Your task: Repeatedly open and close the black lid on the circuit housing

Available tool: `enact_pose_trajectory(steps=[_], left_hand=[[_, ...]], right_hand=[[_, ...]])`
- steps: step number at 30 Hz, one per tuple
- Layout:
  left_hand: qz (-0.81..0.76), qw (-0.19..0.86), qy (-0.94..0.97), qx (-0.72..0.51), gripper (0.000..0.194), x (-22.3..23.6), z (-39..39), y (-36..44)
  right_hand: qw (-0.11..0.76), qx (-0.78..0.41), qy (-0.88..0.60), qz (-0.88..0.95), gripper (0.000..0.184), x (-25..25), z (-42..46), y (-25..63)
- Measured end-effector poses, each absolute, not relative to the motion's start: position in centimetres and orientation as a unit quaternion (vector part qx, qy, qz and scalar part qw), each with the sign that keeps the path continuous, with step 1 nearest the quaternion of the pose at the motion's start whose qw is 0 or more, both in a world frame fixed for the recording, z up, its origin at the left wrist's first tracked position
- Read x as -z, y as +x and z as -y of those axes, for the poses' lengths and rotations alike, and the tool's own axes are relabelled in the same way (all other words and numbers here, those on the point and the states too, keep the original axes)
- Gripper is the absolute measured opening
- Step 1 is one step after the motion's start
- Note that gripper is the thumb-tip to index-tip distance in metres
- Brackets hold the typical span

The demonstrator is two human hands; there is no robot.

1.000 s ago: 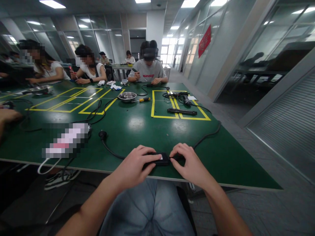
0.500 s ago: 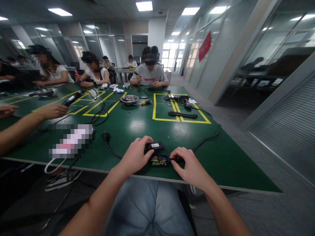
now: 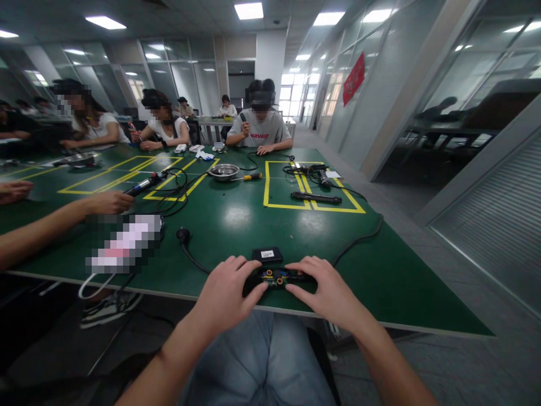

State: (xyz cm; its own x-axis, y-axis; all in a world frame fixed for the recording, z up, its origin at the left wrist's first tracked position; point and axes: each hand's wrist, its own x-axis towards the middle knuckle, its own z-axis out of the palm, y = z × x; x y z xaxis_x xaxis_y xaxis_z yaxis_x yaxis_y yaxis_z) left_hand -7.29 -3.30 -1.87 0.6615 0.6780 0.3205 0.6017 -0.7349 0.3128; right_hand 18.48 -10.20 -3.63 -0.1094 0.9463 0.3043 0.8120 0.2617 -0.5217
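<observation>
A small circuit board (image 3: 274, 277) with copper-ringed coils and coloured wires sits in an open black power adapter case at the table's near edge. My left hand (image 3: 230, 290) grips the left end of it between thumb and fingers. Around its right end, my right hand (image 3: 323, 288) closes in the same way. Just behind lies the black adapter cover (image 3: 267, 255) with a white label, which neither hand holds. A black power cord with a plug (image 3: 183, 235) runs toward my left hand. Another black cable (image 3: 355, 241) leads away from behind my right hand.
On the green table (image 3: 236, 248) stand a metal bowl (image 3: 224, 172) and a yellow-handled screwdriver (image 3: 252, 177). A black bar-shaped part (image 3: 316, 198) lies inside yellow tape. At left, a neighbour's hand (image 3: 110, 203) holds a black tool near a blurred pale box (image 3: 127, 239). A person sits opposite.
My left hand has let go of the cover, which now lies flat behind the board, and has moved onto the board's left end. My right hand has shifted slightly around its right end.
</observation>
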Motion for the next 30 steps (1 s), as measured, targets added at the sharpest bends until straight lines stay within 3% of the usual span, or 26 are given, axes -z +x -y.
enact_pose_trajectory(steps=[7, 13, 17, 25, 30], left_hand=[[-0.336, 0.148, 0.915, -0.166, 0.035, 1.6, 2.2, -7.5], [-0.323, 0.201, 0.901, -0.208, 0.036, 1.7, 1.8, -7.8], [-0.32, 0.238, 0.882, -0.25, 0.015, 1.7, 1.8, -8.2], [-0.29, 0.133, 0.935, -0.153, 0.011, -0.4, 0.6, -7.6], [-0.287, 0.179, 0.926, -0.17, 0.011, -0.2, 0.7, -7.5]], right_hand=[[0.299, -0.133, -0.598, 0.732, 0.026, 4.0, 9.8, 18.7], [0.322, -0.138, -0.592, 0.726, 0.032, 3.8, 10.1, 18.6], [0.376, -0.142, -0.57, 0.717, 0.016, 3.7, 10.3, 18.5], [0.388, -0.082, -0.538, 0.744, 0.012, 4.3, 10.0, 18.7], [0.382, -0.091, -0.55, 0.737, 0.012, 4.3, 10.1, 18.6]])
